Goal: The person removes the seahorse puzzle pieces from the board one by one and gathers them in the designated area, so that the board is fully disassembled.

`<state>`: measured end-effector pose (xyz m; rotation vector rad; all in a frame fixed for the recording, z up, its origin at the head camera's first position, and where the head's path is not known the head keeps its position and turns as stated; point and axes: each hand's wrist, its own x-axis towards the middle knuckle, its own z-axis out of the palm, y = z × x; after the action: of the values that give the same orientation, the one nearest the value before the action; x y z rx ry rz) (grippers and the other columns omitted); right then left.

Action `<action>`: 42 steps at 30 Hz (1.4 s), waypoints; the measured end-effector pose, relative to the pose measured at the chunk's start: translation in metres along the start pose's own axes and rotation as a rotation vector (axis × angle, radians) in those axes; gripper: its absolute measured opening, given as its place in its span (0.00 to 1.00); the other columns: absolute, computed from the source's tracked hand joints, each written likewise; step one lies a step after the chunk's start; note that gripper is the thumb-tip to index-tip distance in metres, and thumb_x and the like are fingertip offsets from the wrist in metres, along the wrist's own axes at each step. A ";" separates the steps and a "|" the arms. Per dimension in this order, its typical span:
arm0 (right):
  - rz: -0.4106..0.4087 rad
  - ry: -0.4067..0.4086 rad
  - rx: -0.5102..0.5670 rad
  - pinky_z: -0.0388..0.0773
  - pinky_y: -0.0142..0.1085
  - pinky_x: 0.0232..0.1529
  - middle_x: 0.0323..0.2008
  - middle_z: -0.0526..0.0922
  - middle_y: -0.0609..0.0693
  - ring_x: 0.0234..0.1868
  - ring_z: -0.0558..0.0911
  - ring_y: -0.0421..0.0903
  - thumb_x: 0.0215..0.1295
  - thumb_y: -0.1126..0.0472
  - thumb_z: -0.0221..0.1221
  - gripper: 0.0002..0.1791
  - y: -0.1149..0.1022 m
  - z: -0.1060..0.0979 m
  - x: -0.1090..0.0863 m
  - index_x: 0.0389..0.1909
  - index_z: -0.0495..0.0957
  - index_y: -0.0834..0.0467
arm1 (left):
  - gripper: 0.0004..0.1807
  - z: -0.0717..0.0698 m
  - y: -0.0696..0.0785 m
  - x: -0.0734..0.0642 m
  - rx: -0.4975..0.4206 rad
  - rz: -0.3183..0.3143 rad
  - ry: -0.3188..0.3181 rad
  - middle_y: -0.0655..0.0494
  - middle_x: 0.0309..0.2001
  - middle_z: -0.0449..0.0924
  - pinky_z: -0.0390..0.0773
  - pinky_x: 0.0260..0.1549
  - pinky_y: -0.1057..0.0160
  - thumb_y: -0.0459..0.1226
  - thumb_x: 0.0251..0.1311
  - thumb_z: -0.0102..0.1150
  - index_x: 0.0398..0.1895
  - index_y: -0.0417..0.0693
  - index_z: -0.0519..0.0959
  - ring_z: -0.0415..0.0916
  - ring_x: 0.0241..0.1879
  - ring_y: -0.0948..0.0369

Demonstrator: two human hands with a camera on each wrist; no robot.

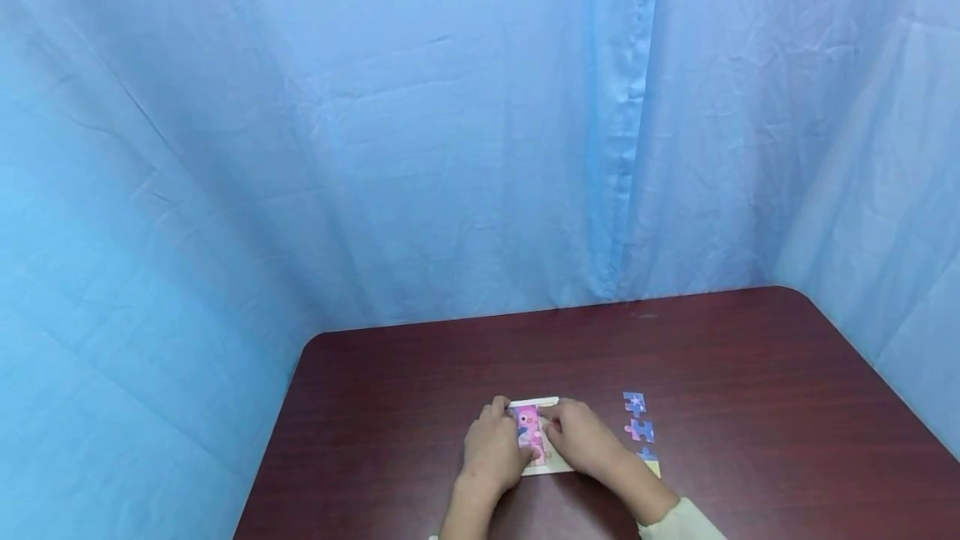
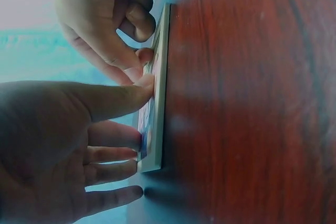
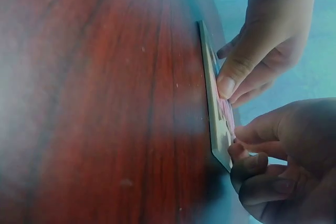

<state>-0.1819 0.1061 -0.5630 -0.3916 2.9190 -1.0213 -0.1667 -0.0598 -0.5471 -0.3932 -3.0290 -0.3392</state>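
Your left hand (image 1: 493, 445) hid part of the board (image 1: 534, 402). The head view cut off your right sleeve (image 1: 679, 523).

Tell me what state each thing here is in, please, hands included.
Puzzle board: partly filled, a bare patch on its right.
Picture pieces: laid together in the board.
Left hand: fingers extended, thumb on the picture pieces.
Right hand: fingers curled at the board; whether it pinches a piece is unclear.
Loose pieces: on the table, right of the board.
Curtain: hanging, creased.
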 end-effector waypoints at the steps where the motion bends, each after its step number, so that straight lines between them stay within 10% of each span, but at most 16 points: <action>1: -0.006 0.018 -0.009 0.65 0.32 0.24 0.27 0.84 0.49 0.23 0.67 0.37 0.63 0.68 0.67 0.13 0.000 0.000 0.001 0.48 0.90 0.63 | 0.28 0.000 -0.001 0.000 0.002 0.009 0.005 0.51 0.56 0.81 0.86 0.47 0.52 0.52 0.49 0.82 0.43 0.38 0.88 0.83 0.51 0.52; 6: -0.032 0.078 -0.043 0.82 0.40 0.32 0.38 0.94 0.55 0.34 0.86 0.42 0.60 0.68 0.69 0.09 0.000 0.001 0.011 0.40 0.93 0.59 | 0.14 0.004 -0.004 0.003 -0.011 0.015 0.086 0.52 0.51 0.82 0.86 0.42 0.53 0.44 0.55 0.77 0.29 0.42 0.87 0.83 0.46 0.53; 12: 0.011 0.073 -0.043 0.83 0.39 0.33 0.33 0.93 0.49 0.33 0.86 0.40 0.56 0.69 0.71 0.05 -0.002 0.002 0.017 0.31 0.93 0.57 | 0.17 0.007 -0.005 0.007 -0.022 -0.013 0.161 0.53 0.46 0.84 0.86 0.38 0.56 0.41 0.53 0.79 0.14 0.47 0.82 0.83 0.43 0.55; 42: 0.160 -0.080 0.042 0.72 0.33 0.28 0.24 0.79 0.47 0.24 0.74 0.41 0.66 0.69 0.65 0.06 -0.004 -0.006 0.029 0.31 0.79 0.58 | 0.12 0.003 -0.004 0.013 -0.061 -0.211 0.150 0.59 0.34 0.91 0.66 0.36 0.55 0.49 0.42 0.86 0.32 0.63 0.94 0.83 0.33 0.57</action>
<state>-0.2098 0.0992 -0.5540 -0.1893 2.7993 -1.0176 -0.1801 -0.0598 -0.5495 -0.0472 -2.9222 -0.4535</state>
